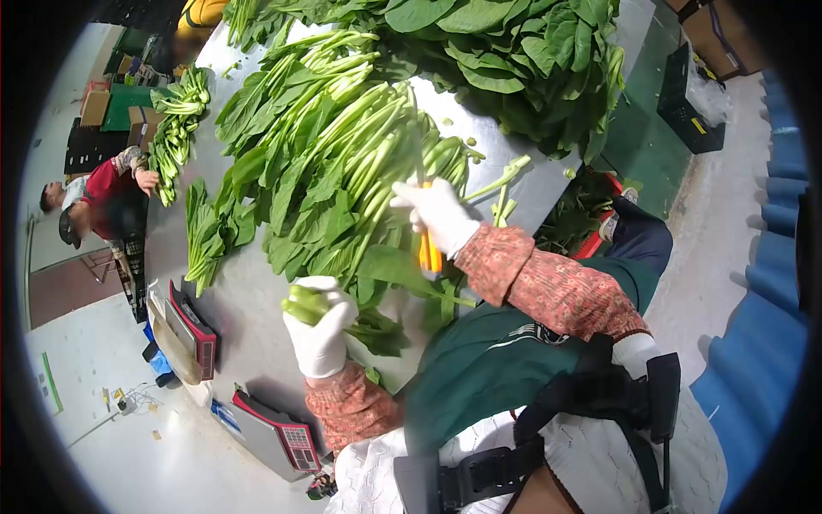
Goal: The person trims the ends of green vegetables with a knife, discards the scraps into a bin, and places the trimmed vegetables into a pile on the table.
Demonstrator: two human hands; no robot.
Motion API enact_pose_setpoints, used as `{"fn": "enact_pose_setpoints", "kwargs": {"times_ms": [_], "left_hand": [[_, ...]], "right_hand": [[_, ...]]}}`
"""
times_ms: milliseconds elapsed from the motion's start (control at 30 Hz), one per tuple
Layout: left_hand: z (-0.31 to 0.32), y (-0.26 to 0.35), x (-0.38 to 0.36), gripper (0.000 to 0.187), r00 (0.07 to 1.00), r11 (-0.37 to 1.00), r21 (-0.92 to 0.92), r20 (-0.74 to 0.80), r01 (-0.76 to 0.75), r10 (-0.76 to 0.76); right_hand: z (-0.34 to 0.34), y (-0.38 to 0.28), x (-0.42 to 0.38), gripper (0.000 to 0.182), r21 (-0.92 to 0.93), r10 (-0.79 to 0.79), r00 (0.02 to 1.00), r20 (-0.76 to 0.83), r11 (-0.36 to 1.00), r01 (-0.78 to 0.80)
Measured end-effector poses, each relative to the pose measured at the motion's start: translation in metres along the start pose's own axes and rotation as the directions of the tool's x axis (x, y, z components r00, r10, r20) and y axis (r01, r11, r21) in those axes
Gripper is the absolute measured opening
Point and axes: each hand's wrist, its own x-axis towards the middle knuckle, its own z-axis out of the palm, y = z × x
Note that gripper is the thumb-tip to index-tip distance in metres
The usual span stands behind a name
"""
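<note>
In a white glove, my left hand [318, 324] is closed around the stem ends of a small bunch of leafy greens [377, 332], whose leaves lie toward my body. My right hand [437, 214], also gloved, grips a knife [430, 255] with an orange and yellow handle; its narrow blade points away from me, over the stems. Beneath and beyond the blade, a large heap of greens [342, 146] lies on the metal table [244, 321], stems toward the right. Loose stalks [505, 176] are right of my right hand.
Darker leafy greens [531, 68] are piled at the far right. Two red-edged scales [278, 433] stand at the table's left side. Another person's hand [147, 181] is beside greens [177, 128] at the far left. A red crate [591, 244] and a black crate [692, 103] are right.
</note>
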Motion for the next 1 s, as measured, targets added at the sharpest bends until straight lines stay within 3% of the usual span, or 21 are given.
{"fn": "enact_pose_setpoints", "kwargs": {"times_ms": [33, 100, 233, 300, 400, 433, 533, 667, 767, 800, 833, 867, 900, 933, 1000], "left_hand": [[0.005, 0.005, 0.001, 0.037, 0.995, 0.971, 0.227, -0.085, 0.074, -0.056], [0.034, 0.013, 0.008, 0.025, 0.993, 0.899, 0.437, -0.083, -0.036, 0.080], [0.052, 0.000, 0.022, 0.020, 0.971, 0.771, 0.612, -0.021, -0.176, 0.238], [0.060, 0.001, 0.027, 0.020, 0.958, 0.706, 0.676, -0.001, -0.212, 0.288], [0.064, -0.009, 0.042, 0.026, 0.878, 0.408, 0.841, 0.150, -0.355, 0.455], [0.064, -0.016, 0.052, 0.027, 0.831, 0.274, 0.876, 0.215, -0.396, 0.513], [0.062, -0.056, 0.078, 0.030, 0.854, 0.092, 0.936, 0.267, -0.341, 0.446], [0.057, -0.083, 0.104, 0.028, 0.908, -0.055, 0.971, 0.237, -0.232, 0.346], [0.048, -0.074, 0.104, 0.026, 0.869, 0.023, 0.954, 0.261, -0.298, 0.419], [0.053, -0.062, 0.098, 0.022, 0.860, 0.109, 0.944, 0.232, -0.312, 0.455], [0.059, -0.044, 0.088, 0.022, 0.888, 0.135, 0.949, 0.209, -0.285, 0.410], [0.061, -0.033, 0.079, 0.024, 0.880, 0.233, 0.911, 0.220, -0.340, 0.422], [0.063, -0.025, 0.069, 0.026, 0.870, 0.327, 0.861, 0.228, -0.389, 0.436], [0.068, -0.017, 0.057, 0.027, 0.935, 0.492, 0.816, 0.156, -0.304, 0.320], [0.077, -0.010, 0.044, 0.025, 0.928, 0.549, 0.758, 0.205, -0.352, 0.312]], "right_hand": [[0.007, 0.000, -0.003, 0.039, 0.023, 0.024, 1.000, -0.020, 0.999, -0.024], [0.018, 0.008, -0.010, 0.041, -0.067, -0.046, 0.994, -0.095, 0.997, 0.039], [0.013, 0.009, -0.007, 0.038, 0.201, -0.026, 0.990, -0.136, 0.978, 0.053], [0.007, 0.008, -0.009, 0.037, 0.182, -0.084, 0.990, -0.111, 0.978, 0.104], [0.002, 0.003, -0.032, 0.035, 0.159, -0.218, 0.976, 0.005, 0.964, 0.214], [0.002, 0.000, -0.034, 0.028, 0.002, -0.289, 0.955, -0.061, 0.957, 0.290], [-0.018, 0.012, -0.006, 0.016, -0.131, -0.450, 0.884, -0.124, 0.891, 0.435], [-0.052, -0.001, -0.001, 0.015, -0.278, -0.465, 0.878, -0.114, 0.863, 0.421], [-0.065, -0.016, -0.020, 0.016, -0.263, -0.441, 0.897, -0.042, 0.871, 0.416], [-0.068, -0.019, -0.026, 0.016, -0.223, -0.426, 0.905, -0.002, 0.882, 0.415], [-0.071, -0.023, -0.033, 0.016, -0.183, -0.409, 0.912, 0.035, 0.894, 0.409], [-0.073, -0.031, -0.042, 0.021, -0.200, -0.423, 0.900, 0.103, 0.878, 0.435], [-0.072, -0.049, -0.057, 0.030, -0.222, -0.313, 0.934, 0.172, 0.911, 0.347], [-0.072, -0.062, -0.069, 0.032, -0.185, -0.256, 0.937, 0.237, 0.935, 0.303], [-0.070, -0.070, -0.074, 0.032, -0.142, -0.285, 0.885, 0.369, 0.923, 0.357]]}}
